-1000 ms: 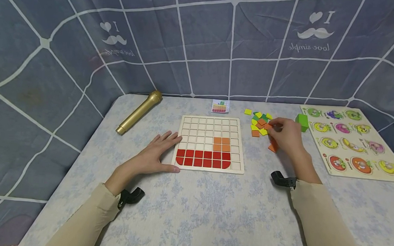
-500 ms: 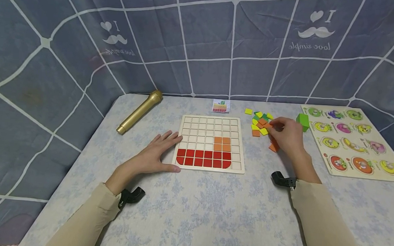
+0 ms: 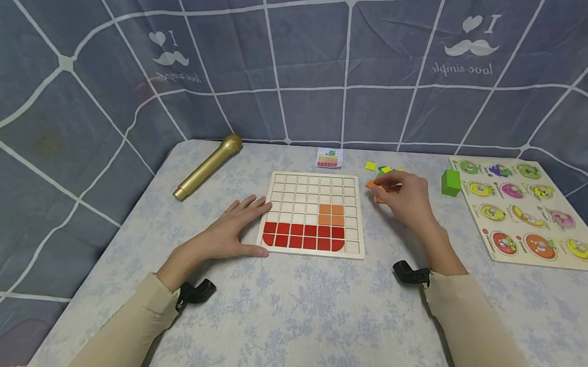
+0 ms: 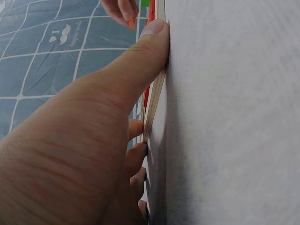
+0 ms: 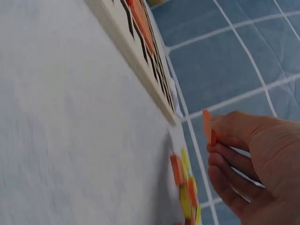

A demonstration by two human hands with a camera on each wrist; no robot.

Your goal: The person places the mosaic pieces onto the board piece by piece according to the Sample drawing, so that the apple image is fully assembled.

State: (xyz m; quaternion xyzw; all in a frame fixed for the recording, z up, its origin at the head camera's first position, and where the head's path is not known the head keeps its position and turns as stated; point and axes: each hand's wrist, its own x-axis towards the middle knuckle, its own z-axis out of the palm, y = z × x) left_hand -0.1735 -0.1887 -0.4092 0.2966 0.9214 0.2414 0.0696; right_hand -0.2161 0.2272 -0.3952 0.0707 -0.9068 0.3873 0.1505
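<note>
Orange tile (image 5: 206, 126) sits pinched between the right hand's (image 3: 407, 199) thumb and fingers, lifted off the table (image 3: 317, 318) just past the board's (image 3: 314, 213) right edge, toward the far side. A second ago that hand was lower, picking among the loose tiles (image 3: 381, 170); it has since risen and swung left toward the board, so a tile has been chosen and is on its way over. The left hand (image 3: 231, 230) has not moved: it lies flat with fingers straight, thumb pressed against the board's left edge. On the board, a red row fills the near edge and four orange tiles sit above its right part. From the head view the hand covers most of the pile, and the tile's full shape is hard to make out.
</note>
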